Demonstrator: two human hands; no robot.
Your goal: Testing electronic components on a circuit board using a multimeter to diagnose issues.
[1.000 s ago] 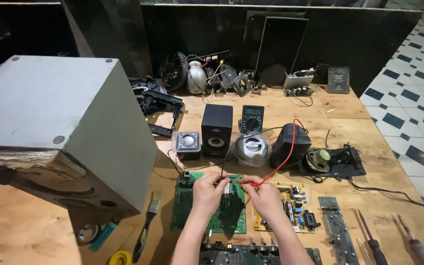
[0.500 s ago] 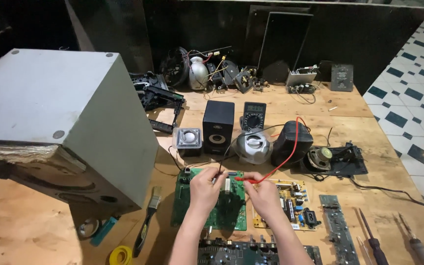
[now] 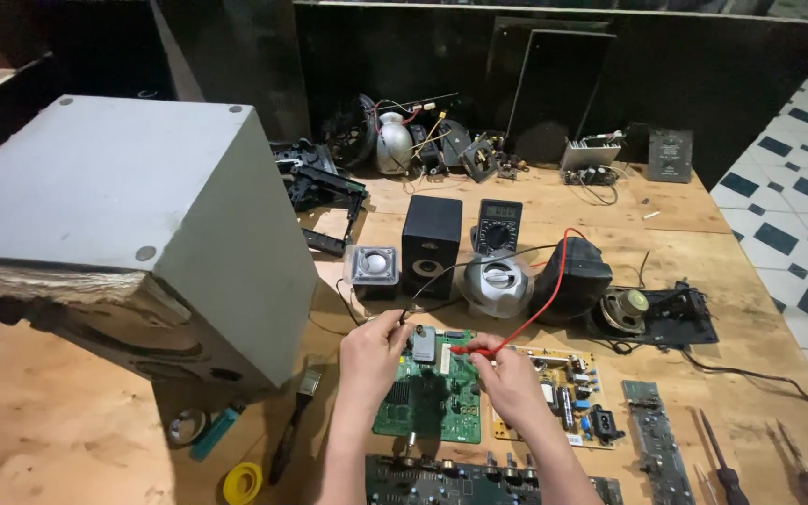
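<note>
While my left hand pinches the black probe and my right hand the red probe on the green circuit board, I log one risk: a slipped tip bridging neighbouring contacts.

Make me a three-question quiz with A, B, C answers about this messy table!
1. Where is the meter?
A. behind the silver speaker
B. on the grey box
C. beside the tape roll

2. What colour is the board under the hands?
A. blue
B. green
C. white

3. What does the right hand hold?
A. a brush
B. nothing
C. a red probe

Answers: 1 A, the meter lies just past the silver speaker. 2 B, its surface is green. 3 C, the fingers pinch the red probe over the board.
</note>
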